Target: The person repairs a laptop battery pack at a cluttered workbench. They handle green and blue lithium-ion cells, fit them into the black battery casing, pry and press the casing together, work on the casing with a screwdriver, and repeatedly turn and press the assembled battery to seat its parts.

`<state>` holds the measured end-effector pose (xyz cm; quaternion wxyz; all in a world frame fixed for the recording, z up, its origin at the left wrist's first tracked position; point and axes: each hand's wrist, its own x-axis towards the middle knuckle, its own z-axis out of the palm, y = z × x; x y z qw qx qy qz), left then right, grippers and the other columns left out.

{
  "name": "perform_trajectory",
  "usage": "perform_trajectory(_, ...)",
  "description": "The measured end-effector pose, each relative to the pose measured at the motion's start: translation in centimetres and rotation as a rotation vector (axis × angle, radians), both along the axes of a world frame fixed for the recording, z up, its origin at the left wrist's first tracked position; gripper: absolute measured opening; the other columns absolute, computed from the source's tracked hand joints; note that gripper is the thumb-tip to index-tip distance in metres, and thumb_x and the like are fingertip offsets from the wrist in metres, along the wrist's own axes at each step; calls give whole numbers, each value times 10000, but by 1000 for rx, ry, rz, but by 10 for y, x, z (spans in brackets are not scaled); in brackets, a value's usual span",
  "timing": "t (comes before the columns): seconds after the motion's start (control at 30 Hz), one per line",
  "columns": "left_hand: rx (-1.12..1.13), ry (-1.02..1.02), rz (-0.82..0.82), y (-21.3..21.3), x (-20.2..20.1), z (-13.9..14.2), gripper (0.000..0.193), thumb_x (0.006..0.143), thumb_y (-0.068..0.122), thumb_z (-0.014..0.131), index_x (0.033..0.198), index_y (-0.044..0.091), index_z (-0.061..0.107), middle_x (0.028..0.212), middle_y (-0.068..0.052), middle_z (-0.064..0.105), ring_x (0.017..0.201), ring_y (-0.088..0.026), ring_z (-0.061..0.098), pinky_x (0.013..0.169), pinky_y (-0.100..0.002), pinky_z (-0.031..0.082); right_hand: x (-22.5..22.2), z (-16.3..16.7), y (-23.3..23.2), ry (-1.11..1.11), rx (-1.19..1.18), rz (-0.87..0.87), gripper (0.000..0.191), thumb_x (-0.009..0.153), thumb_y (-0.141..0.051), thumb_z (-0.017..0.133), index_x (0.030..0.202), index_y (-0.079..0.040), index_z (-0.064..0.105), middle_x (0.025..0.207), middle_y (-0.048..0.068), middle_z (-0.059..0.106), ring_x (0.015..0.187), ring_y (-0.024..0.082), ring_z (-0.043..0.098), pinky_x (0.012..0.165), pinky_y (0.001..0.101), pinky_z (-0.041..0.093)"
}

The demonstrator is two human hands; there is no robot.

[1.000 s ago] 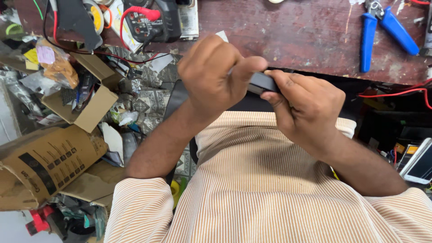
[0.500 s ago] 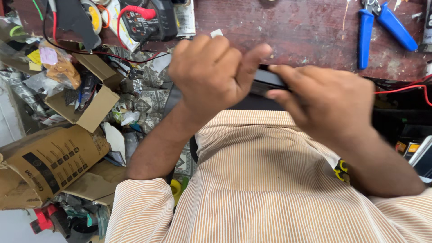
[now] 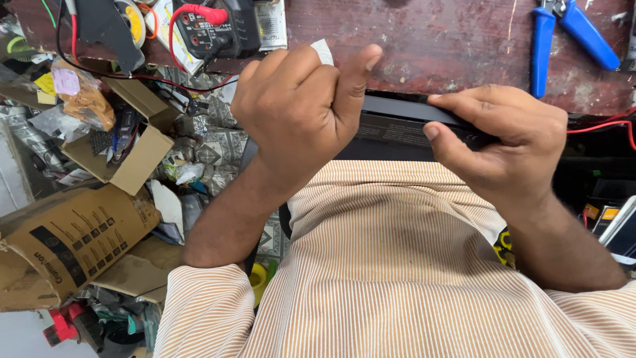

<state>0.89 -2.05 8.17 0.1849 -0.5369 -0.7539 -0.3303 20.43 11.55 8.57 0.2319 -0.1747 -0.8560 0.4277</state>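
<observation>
A long black bar-shaped device (image 3: pixel 397 122), like a battery pack, lies across my lap just below the edge of the dark red workbench (image 3: pixel 450 40). My right hand (image 3: pixel 507 142) grips its right end, fingers over the top edge and thumb on the face. My left hand (image 3: pixel 301 109) is curled into a fist at the bar's left end, thumb up, with a small white strip (image 3: pixel 322 51) pinched at its fingertips. Whether the left hand also grips the bar is hidden by the fist.
On the bench stand blue-handled pliers (image 3: pixel 563 33) at the right and a black meter (image 3: pixel 222 30) with a red plug and leads at the left. Open cardboard boxes (image 3: pixel 129 166) and scattered clutter fill the floor at the left. My striped shirt (image 3: pixel 397 265) covers the foreground.
Both hands have shifted slightly with the black bar. My left thumb has lifted to point upward and the white strip now shows at the fingertips.
</observation>
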Motion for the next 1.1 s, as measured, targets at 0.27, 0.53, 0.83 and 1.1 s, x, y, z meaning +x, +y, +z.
perform_trajectory(0.27,-9,-4,-28,4,-1,6,600,988,420,799,561,108,516,595,-19,407,541,-204,426,556,-391,303,-1,5,5,-85,96,-28,234,797,13,854,989,108,758,814,199,722,644,217,643,600,289,458)
perform_trajectory(0.53,-520,-404,-500,-22,4,12,386,955,473,687,1123,142,794,768,-17,632,625,-171,614,538,-337,456,34,-4,8,-224,-127,-40,252,817,-76,866,1024,16,755,884,119,728,728,131,688,600,195,493)
perform_trajectory(0.83,-527,-730,-605,-61,81,-21,305,990,289,681,1200,75,739,950,-43,680,773,-192,662,707,-345,543,105,-25,-33,-427,-255,95,285,788,-160,859,1035,-51,770,1028,93,774,916,175,759,771,279,603)
perform_trajectory(1.1,-512,-536,-612,-68,91,-5,265,1004,188,679,1156,-27,710,992,-73,677,966,-221,638,893,-363,487,128,-22,-44,-414,-311,147,360,804,-129,808,1144,-29,743,1128,151,754,1017,245,755,838,300,618)
